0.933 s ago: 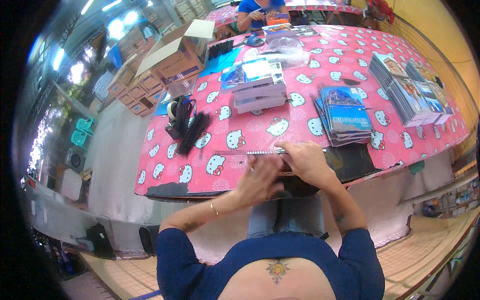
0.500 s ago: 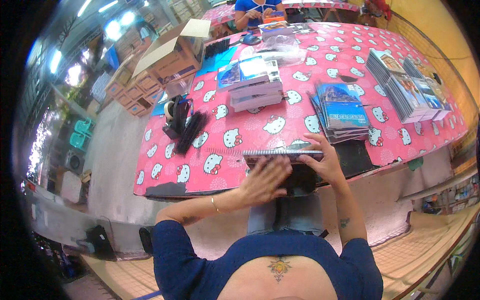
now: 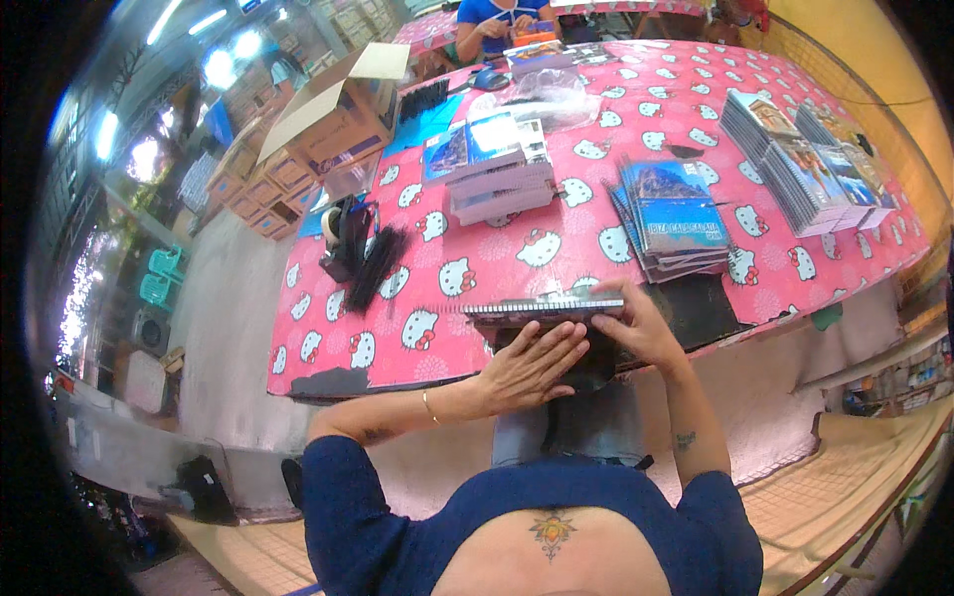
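A spiral notebook (image 3: 492,322) stands on its edge at the near side of the table, its bound edge facing up. From the left end of that edge sticks a short length of black plastic coil (image 3: 452,308). My left hand (image 3: 537,364) lies flat against the notebook's near face, fingers stretched out. With thumb and fingers, my right hand (image 3: 641,326) grips the notebook's right end. The notebook's lower part is hidden behind my left hand. Loose black coils (image 3: 376,268) lie to the left, beside a black tape dispenser (image 3: 343,238).
A pink patterned cloth covers the table (image 3: 547,248). Notebook stacks stand at the middle (image 3: 497,199), right of centre (image 3: 676,214) and far right (image 3: 805,184). An open cardboard box (image 3: 338,119) is at the far left. Across the table, a person in blue (image 3: 502,22) handles something orange.
The coil's free end at the left has become shorter. My left hand, blurred before, is now sharp and slightly farther right on the notebook. My right hand keeps its grip.
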Action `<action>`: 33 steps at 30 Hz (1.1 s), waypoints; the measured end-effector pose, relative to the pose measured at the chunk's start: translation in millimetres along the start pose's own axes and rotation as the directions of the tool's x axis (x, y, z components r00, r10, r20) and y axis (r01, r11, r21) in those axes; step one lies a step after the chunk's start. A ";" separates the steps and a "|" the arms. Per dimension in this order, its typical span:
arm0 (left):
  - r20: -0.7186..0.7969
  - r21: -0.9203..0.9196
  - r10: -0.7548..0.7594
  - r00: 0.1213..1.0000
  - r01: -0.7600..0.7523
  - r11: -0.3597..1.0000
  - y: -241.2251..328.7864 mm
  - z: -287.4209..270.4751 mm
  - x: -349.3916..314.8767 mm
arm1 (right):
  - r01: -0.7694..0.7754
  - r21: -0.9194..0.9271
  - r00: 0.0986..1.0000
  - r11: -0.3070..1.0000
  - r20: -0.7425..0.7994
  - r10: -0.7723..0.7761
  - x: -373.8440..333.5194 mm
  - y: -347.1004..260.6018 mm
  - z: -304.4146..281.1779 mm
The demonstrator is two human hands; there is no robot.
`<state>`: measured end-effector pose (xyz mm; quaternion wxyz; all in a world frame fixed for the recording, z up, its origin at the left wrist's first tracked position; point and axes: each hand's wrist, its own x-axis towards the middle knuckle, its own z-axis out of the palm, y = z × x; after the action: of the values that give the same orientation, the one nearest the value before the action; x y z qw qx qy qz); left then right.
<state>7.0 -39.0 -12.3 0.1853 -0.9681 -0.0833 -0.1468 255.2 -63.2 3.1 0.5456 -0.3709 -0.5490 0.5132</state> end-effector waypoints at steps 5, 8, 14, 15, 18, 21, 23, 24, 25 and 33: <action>0.041 -0.032 -0.371 0.928 0.372 0.928 -37.5 -15.9 34.9 | -0.095 -0.056 0.995 0.994 -0.028 0.094 -5.2 4.2 0.5; -0.038 0.073 -0.110 0.993 0.112 0.991 -13.5 -2.3 26.8 | -0.053 -0.039 0.998 0.998 -0.022 0.052 -4.4 5.6 -0.1; 0.052 -0.055 -0.140 0.989 0.143 0.988 -0.7 -2.6 32.8 | 0.009 -0.188 1.000 0.982 -0.020 -0.013 -5.7 19.9 -8.5; 0.015 0.004 -0.125 0.992 0.125 0.992 -1.8 -5.1 34.8 | 0.042 -0.182 0.999 0.982 -0.012 -0.045 -1.5 16.4 -8.7; 0.038 0.177 -0.439 0.898 0.426 0.887 -45.4 -38.5 76.6 | -0.009 -0.169 1.000 0.986 0.012 0.011 -3.9 -4.1 -0.4; 0.031 -0.081 -0.169 0.985 0.171 0.982 -4.9 -16.1 49.7 | 0.020 -0.124 0.999 0.992 -0.045 -0.026 -4.9 14.3 -0.3; -0.009 0.002 -0.204 0.979 0.204 0.979 -0.8 -14.6 53.1 | 0.026 -0.156 0.998 0.987 -0.047 -0.034 -5.3 15.8 -3.1; 0.014 0.017 -0.271 0.963 0.271 0.963 -9.3 -25.6 64.8 | -0.005 -0.177 0.999 0.984 -0.040 -0.002 -4.7 8.0 -3.3; 0.036 0.033 -0.337 0.941 0.336 0.941 -13.8 -30.9 70.8 | -0.036 -0.198 0.999 0.980 -0.034 0.030 -4.9 3.9 -3.4; -0.068 -0.349 -0.441 0.895 0.393 0.851 -28.6 -41.9 82.8 | -0.043 -0.270 0.997 0.962 -0.069 0.025 -11.8 -38.1 -33.8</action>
<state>68.3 -20.0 60.5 -0.0081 -0.9306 -0.2524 -0.2651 295.6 -76.8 33.3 0.4984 -0.4681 -0.5897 0.4299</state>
